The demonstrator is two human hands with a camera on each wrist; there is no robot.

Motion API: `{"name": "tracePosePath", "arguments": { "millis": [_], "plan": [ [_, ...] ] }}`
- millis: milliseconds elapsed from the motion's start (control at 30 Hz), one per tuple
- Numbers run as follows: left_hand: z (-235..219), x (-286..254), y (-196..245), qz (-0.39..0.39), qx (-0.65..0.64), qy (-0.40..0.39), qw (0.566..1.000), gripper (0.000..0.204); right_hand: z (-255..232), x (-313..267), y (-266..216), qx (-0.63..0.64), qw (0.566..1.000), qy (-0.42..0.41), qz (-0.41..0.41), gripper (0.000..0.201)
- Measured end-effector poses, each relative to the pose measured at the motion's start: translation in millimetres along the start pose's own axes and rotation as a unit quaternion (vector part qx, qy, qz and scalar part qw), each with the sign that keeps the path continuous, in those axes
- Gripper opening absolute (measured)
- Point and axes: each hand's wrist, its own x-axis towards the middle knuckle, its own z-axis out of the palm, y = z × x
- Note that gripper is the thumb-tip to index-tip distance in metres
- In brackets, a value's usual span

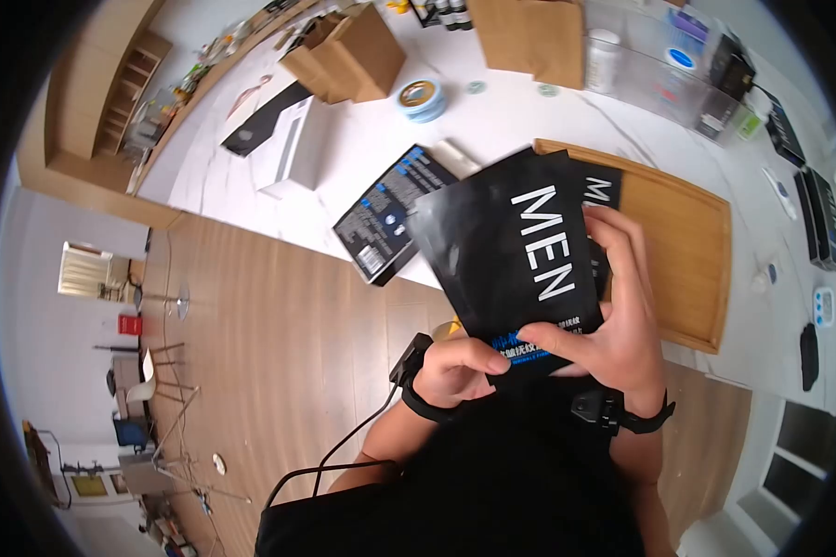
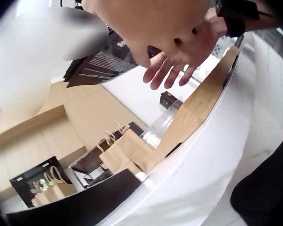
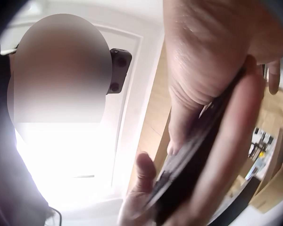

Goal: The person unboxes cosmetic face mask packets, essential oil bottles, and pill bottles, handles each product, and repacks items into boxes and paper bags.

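Observation:
Several black pouches (image 1: 502,251) printed MEN are fanned in a stack in front of the body, over the near table edge. My left hand (image 1: 457,368) pinches the stack's lower left corner, its thumb lying across the front. On the other side my right hand (image 1: 630,320) grips the stack, thumb on the blue and white print and fingers along the right edge. In the right wrist view the pouches (image 3: 188,174) appear edge-on between the right thumb and fingers. Just left of the stack, a black printed box (image 1: 387,215) lies on the white table.
A wooden tray (image 1: 683,251) sits behind the right hand. Paper bags (image 1: 367,51), a tape roll (image 1: 420,100) and a white box (image 1: 293,148) stand farther back. A clear organizer (image 1: 646,88) with bottles is at the back right; dark boxes (image 1: 819,218) line the right edge.

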Motion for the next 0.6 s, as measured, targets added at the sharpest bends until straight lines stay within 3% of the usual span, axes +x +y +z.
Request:
{"name": "tracePosePath", "arguments": {
  "millis": [67,100,167,200,233,300,367,433,500,533,567,600],
  "plan": [
    [-15.0,-17.5,3.9,0.053,0.013,0.058,0.997,0.06,22.4,-2.7,5.7,0.167,0.982,-0.024,0.086,0.08],
    [-20.8,-24.4,6.6,0.065,0.008,0.096,0.993,0.056,30.6,-4.5,3.8,0.174,0.98,-0.03,0.087,0.08],
    [-22.2,-29.4,10.7,0.077,0.041,0.114,0.99,0.051,44.7,-8.4,-0.8,0.286,0.939,-0.026,0.188,0.073],
    [-14.7,-30.6,13.7,0.08,0.08,0.148,0.983,0.052,51.1,-10.1,2.2,0.305,0.939,-0.021,0.16,0.059],
    [-8.4,-31.9,17.4,0.081,0.119,0.181,0.973,0.053,50.5,-9.3,-0.6,0.306,0.938,-0.024,0.161,0.059],
    [-3.0,-30.7,24.4,0.065,0.148,0.189,0.968,0.055,44.8,-5.4,-7.6,0.375,0.885,-0.046,0.271,0.049],
    [4.2,-22.8,27.8,0.05,0.127,0.18,0.974,0.056,54.4,-5.9,4.0,0.337,0.932,0.032,0.13,0.055],
    [4.5,-19.6,28.7,0.076,0.129,0.208,0.967,0.056,54.1,-3.3,-3.3,0.322,0.92,0.163,0.155,0.064],
    [-4.4,-17.0,35.2,0.055,0.14,0.196,0.969,0.054,41.7,-1.2,7.5,0.195,0.938,0.245,0.149,0.07],
    [-0.5,-14.9,36.8,0.073,0.153,0.208,0.963,0.052,36.1,5.3,23.5,-0.006,0.953,0.301,0.035,0.053],
    [-1.9,-14.4,38.4,0.075,0.152,0.207,0.964,0.052,15.2,4.8,27.4,-0.139,0.964,0.225,0.02,0.03],
    [-3.0,-14.9,39.4,0.085,0.169,0.198,0.962,0.05,7.0,5.1,19.9,-0.135,0.974,0.169,0.064,0.023]
  ]
}}
